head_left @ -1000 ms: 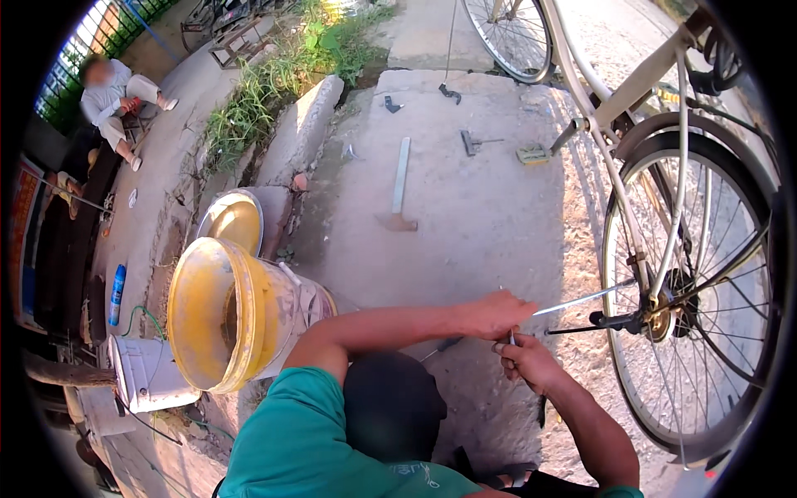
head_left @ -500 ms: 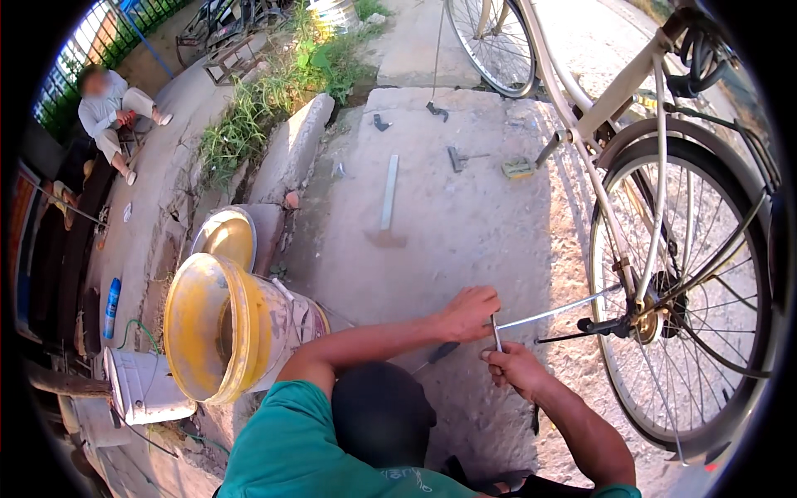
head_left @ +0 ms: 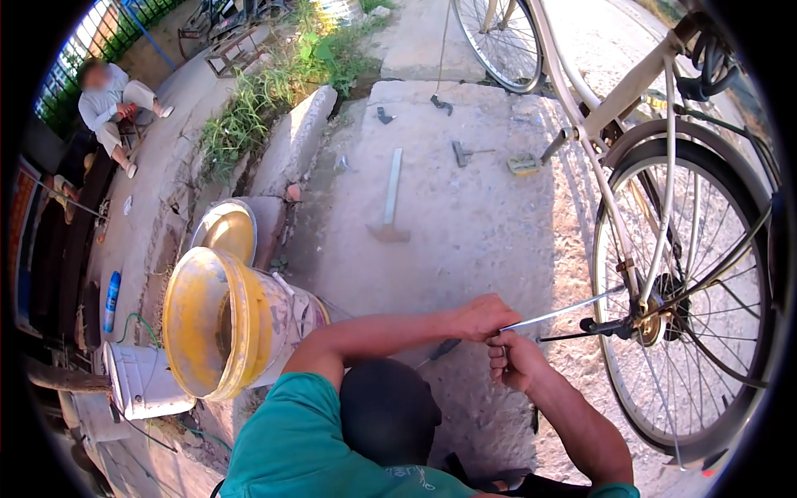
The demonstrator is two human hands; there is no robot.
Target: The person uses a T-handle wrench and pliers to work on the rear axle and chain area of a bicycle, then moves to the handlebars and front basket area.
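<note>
My left hand [head_left: 483,317] and my right hand [head_left: 516,362] are closed close together at the free end of a thin silver metal rod [head_left: 569,310]. The rod slants up to the right, toward the rear wheel of a bicycle [head_left: 655,278]. Thumb and fingers of my right hand pinch the rod's end. Fingers of my left hand curl in just above it, and what they grip is hidden. Below the rod, a black bar [head_left: 573,335] juts from the wheel hub toward my right hand. Beneath my left forearm lies a dark-handled tool [head_left: 446,348], partly seen.
A hammer [head_left: 390,231], a T-shaped tool [head_left: 462,154], black parts [head_left: 384,116] and a small yellowish box [head_left: 523,165] lie on the concrete. A yellow-rimmed bucket [head_left: 241,324], a white bucket [head_left: 149,382] and a blue can [head_left: 111,303] stand left. Another person [head_left: 108,104] sits far left.
The small upright metal tool between my hands has gone from sight. My left hand has moved right and slightly down, and both hands have drawn together at the rod's end.
</note>
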